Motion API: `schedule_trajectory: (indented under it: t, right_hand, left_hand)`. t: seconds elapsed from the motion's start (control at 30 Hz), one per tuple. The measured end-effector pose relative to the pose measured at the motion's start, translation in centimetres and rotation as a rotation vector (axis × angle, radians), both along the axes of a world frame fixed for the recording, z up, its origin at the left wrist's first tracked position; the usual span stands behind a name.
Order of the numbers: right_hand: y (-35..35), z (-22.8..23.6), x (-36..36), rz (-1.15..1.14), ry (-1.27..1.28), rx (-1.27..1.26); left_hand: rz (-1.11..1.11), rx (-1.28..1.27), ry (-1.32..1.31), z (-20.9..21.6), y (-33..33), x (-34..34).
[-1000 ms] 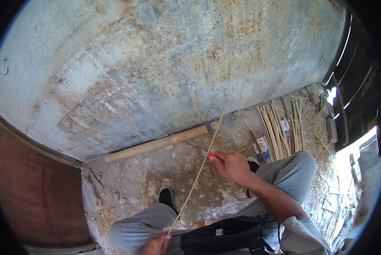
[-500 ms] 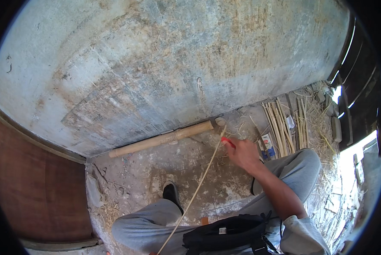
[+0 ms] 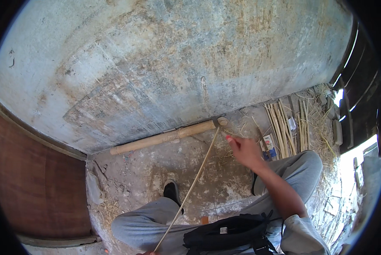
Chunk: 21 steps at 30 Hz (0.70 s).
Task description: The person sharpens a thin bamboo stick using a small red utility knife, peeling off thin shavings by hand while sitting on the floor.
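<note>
A long thin bamboo strip (image 3: 194, 184) slants across my front, from the lower edge up toward the wall. Only a sliver of my left hand (image 3: 147, 253) shows at the lower edge, closed at the strip's near end. Close to the strip's far end, just right of it, is my right hand (image 3: 246, 153), its fingers closed. A small red piece (image 3: 228, 137) sticks out between the thumb and fingers; its kind cannot be made out. A gap shows between this hand and the strip.
A thick bamboo pole (image 3: 165, 138) lies along the foot of the stained wall (image 3: 156, 63). Split bamboo sticks (image 3: 280, 127) lie at the right, near a long blade (image 3: 260, 134) and a small box (image 3: 268, 143). Shavings litter the floor. A black bag (image 3: 216, 233) rests on my lap.
My right hand has shifted slightly right and nearer, away from the strip. The red piece shows less now. The strip's far end has moved a little left.
</note>
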State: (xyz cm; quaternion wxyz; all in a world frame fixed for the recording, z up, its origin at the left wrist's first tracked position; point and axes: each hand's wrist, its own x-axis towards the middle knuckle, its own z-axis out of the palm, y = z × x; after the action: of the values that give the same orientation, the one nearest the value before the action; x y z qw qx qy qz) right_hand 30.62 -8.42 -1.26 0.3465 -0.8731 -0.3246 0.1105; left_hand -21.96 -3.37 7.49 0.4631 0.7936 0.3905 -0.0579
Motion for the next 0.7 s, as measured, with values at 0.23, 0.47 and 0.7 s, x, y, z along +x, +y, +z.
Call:
schedule_trajectory:
  t: [0.23, 0.47, 0.7]
  right_hand:
    - [-1.4, 3.0, -6.7, 0.363, 0.089, 0.199]
    - [-3.1, 2.4, -9.9, 0.621, 0.064, 0.145]
    - [-3.2, 2.0, -9.6, 0.655, 0.070, 0.138]
  left_hand:
    - [-0.060, 0.187, -0.027, -3.1, 0.7, 7.0]
    - [0.095, -0.054, 0.072, -3.0, 1.0, 13.8]
    - [0.036, 0.006, -0.025, -3.9, 0.8, 15.9]
